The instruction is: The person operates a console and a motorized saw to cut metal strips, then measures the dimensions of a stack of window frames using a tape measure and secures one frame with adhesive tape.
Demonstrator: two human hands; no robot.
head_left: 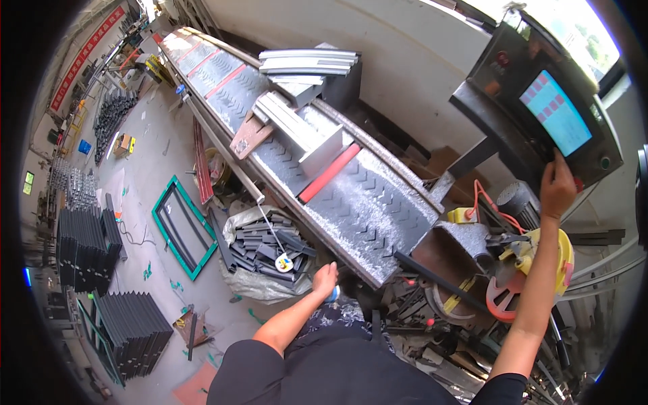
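Observation:
My right hand [559,187] is raised to a dark control panel [496,74] at the upper right. Its index finger is stretched toward the lower edge of the lit touchscreen [557,115], and nothing is in its grasp. My left hand [327,278] is closed in front of my body, beside the near end of the long machine bed [368,209]. Something small, blue and white [333,293] shows just below it; whether the hand grips it cannot be made out. A yellow-and-red saw head [540,270] stands below my right forearm.
Light metal profiles [287,121] lie across the bed, with more stacked behind [307,62]. A white sack [253,287] of dark offcuts stands left of the bed, a round white-and-yellow disc [284,262] over it. Farther left are a green-edged frame [192,270] and stacked dark profiles [135,334].

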